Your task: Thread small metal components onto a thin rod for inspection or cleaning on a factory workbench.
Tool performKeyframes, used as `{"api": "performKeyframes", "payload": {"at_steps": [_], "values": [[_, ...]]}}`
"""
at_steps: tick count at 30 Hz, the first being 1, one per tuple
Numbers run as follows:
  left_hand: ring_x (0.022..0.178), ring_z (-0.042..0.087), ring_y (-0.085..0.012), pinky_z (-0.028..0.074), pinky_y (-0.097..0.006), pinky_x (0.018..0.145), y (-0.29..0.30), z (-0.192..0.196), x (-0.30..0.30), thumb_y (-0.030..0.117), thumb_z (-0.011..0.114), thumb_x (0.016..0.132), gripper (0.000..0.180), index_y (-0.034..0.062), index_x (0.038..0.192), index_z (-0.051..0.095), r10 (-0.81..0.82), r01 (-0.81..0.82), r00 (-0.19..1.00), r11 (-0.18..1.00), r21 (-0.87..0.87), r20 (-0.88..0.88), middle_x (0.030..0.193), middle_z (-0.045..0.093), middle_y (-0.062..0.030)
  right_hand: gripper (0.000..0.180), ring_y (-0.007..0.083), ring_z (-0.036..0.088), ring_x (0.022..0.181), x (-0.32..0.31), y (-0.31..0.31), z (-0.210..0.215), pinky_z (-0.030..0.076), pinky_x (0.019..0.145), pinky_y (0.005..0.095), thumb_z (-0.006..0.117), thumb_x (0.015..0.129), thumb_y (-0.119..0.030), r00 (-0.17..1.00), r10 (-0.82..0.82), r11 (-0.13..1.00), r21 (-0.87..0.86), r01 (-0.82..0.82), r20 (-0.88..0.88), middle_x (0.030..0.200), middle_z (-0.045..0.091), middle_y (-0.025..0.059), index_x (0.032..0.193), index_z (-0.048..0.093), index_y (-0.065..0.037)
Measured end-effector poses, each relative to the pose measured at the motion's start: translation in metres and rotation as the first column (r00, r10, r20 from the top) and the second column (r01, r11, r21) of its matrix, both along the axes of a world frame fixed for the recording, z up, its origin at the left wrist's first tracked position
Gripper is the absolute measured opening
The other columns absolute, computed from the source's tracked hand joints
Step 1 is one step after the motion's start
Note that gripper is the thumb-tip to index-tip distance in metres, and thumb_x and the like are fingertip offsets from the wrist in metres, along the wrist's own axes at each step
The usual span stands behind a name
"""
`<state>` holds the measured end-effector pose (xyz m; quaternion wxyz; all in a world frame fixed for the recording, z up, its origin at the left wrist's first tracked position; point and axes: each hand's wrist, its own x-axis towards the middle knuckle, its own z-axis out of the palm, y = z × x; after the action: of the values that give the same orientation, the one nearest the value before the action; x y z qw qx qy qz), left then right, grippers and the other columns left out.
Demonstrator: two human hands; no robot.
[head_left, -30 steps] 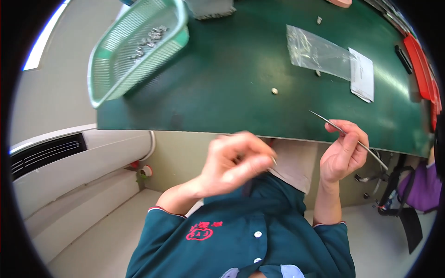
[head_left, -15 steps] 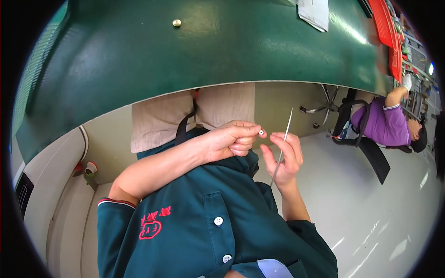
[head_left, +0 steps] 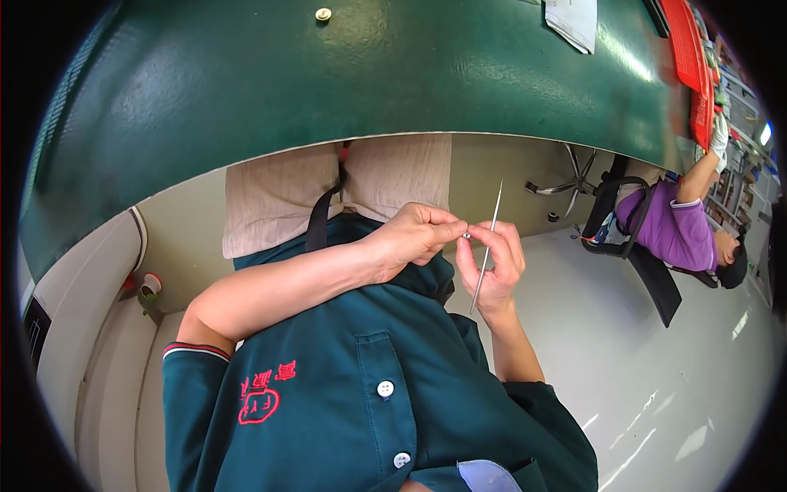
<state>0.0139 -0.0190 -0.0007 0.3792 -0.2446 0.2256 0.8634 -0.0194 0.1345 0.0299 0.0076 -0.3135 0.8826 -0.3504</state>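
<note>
My left hand (head_left: 414,235) and my right hand (head_left: 492,266) meet in front of my chest, below the edge of the green table (head_left: 246,90). The left fingertips pinch a tiny silvery part (head_left: 466,235), which touches the right fingers. My right hand grips thin metal tweezers (head_left: 489,238) that stand nearly upright, tips pointing up. A small brass-coloured round piece (head_left: 324,14) lies on the table far from both hands.
White paper (head_left: 574,18) lies at the table's far right, beside a red tray (head_left: 684,57). A person in a purple top (head_left: 672,225) sits on a black chair at the right. Pale floor spreads below; a wall with a pipe runs along the left.
The view has tilted further down toward my lap. My hands came together and now both touch the tiny part; the tweezers turned from slanted to nearly upright.
</note>
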Motion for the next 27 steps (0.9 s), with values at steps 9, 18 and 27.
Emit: {"api": "performKeyframes", "payload": {"at_steps": [9,18,27], "values": [[0.05,0.03,-0.0013,0.023,-0.02,0.042,0.003,0.002,0.002,0.019,0.053,0.088,0.021,0.0003,0.088,0.062,0.0,-0.035,0.987,0.975,-0.217,-0.159,0.058,0.043,0.0063,0.027,0.0224,0.054,0.064,0.0,0.002,0.0,0.044,0.054,0.0293,0.071,0.057,0.005,0.999,0.032,0.999,0.032,-0.031,-0.028,0.075,0.056,0.0083,0.08,0.059,-0.002],[0.076,0.051,-0.0087,0.042,-0.024,0.069,0.002,0.001,0.004,0.017,0.057,0.085,0.023,-0.004,0.091,0.063,-0.027,-0.016,0.986,0.965,-0.26,-0.163,0.079,0.06,-0.0063,0.027,0.0231,0.054,0.063,0.003,0.005,-0.002,0.044,0.054,0.0296,0.072,0.057,0.004,0.999,0.031,0.999,0.044,-0.031,-0.007,0.075,0.056,0.0091,0.08,0.059,-0.002],[0.062,0.042,-0.0032,0.035,-0.02,0.055,0.002,0.01,0.001,0.02,0.054,0.087,0.022,0.0003,0.082,0.063,0.117,-0.171,0.963,0.961,-0.218,-0.241,0.064,0.051,0.0034,0.025,0.0238,0.056,0.063,-0.004,-0.005,0.019,0.045,0.055,0.0297,0.07,0.059,0.005,0.992,0.058,0.998,0.029,-0.055,-0.111,0.076,0.057,0.0098,0.081,0.06,-0.002]]}}
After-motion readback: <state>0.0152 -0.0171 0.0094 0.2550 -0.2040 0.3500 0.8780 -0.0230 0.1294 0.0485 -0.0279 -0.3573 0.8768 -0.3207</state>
